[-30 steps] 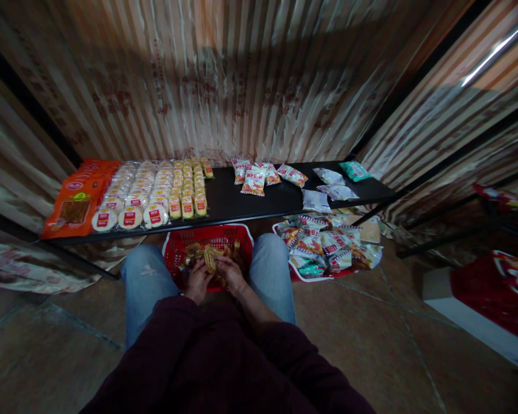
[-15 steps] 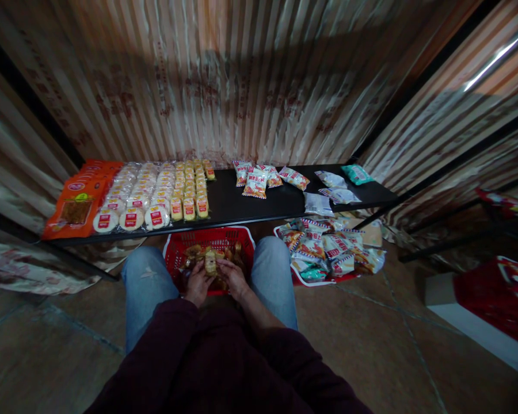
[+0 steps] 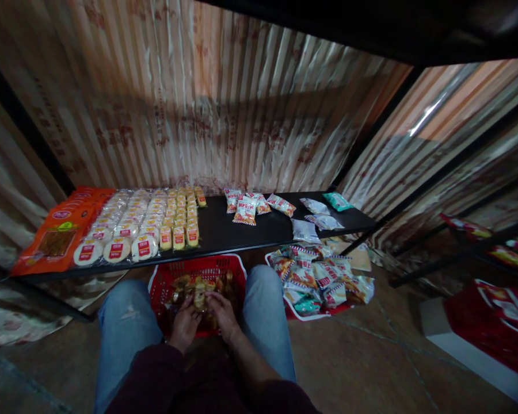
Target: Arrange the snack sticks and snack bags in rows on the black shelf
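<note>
Between my knees, a red basket (image 3: 155, 292) holds several small brownish-yellow wrapped snacks (image 3: 229, 283). My left hand (image 3: 185, 322) and my right hand (image 3: 223, 315) are over it, fingers closed from both sides around one yellowish wrapped snack (image 3: 200, 297). Its label is too dark to read. Ahead on the black shelf (image 3: 224, 238), neat rows of small yellow wrapped cakes (image 3: 179, 236) with red labels stand beside rows of round white wrapped cakes (image 3: 116, 249).
Orange bags (image 3: 58, 230) lie at the shelf's left end. White snack bags (image 3: 244, 210) and a teal bag (image 3: 338, 201) lie farther right. Another basket (image 3: 291, 313), heaped with bags, stands by my right knee. A black shelf (image 3: 371, 29) overhangs the upper right.
My view has tilted upward, so the shelf and baskets appear lower and an overhead shelf shows. Both hands stay on the wrapped snack over the basket.
</note>
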Available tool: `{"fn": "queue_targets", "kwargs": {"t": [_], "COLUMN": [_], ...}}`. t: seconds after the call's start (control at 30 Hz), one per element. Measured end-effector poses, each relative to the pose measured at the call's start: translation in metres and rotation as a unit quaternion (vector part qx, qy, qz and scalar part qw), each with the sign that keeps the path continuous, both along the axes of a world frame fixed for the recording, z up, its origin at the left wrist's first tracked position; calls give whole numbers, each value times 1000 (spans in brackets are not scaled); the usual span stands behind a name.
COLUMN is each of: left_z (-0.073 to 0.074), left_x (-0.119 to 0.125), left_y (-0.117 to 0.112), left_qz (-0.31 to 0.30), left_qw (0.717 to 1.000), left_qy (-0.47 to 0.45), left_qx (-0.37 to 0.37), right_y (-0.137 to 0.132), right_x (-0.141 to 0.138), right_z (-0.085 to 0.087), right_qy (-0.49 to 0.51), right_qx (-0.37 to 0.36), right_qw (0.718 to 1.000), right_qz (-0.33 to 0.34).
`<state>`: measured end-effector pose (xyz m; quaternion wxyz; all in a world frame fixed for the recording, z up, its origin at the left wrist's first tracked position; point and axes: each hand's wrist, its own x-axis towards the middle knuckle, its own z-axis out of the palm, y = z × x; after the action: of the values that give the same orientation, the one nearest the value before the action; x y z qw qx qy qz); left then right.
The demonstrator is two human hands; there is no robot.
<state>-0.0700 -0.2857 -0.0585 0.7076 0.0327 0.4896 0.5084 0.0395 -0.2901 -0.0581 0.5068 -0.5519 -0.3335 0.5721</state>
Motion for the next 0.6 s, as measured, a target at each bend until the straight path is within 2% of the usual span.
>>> {"fn": "queue_targets", "kwargs": {"t": [0.17,0.4,0.6], "left_z": [0,-8,-4], "left_x": [1,1,-1], "left_y": [-1,0,2], "left_qz": [-19,-76,-83], "left_qw": [999,985,967], "left_qy": [49,141,218], "left_qx": [13,62,106], "right_y": [1,0,-1], "right_x": [-3,-3,-4], "right_z": [2,-14,2], "right_qy": [-44,-39,-141], "right_qx": [4,49,44], "right_qw": [999,998,989], "right_qz": [-13,-8,13]}}
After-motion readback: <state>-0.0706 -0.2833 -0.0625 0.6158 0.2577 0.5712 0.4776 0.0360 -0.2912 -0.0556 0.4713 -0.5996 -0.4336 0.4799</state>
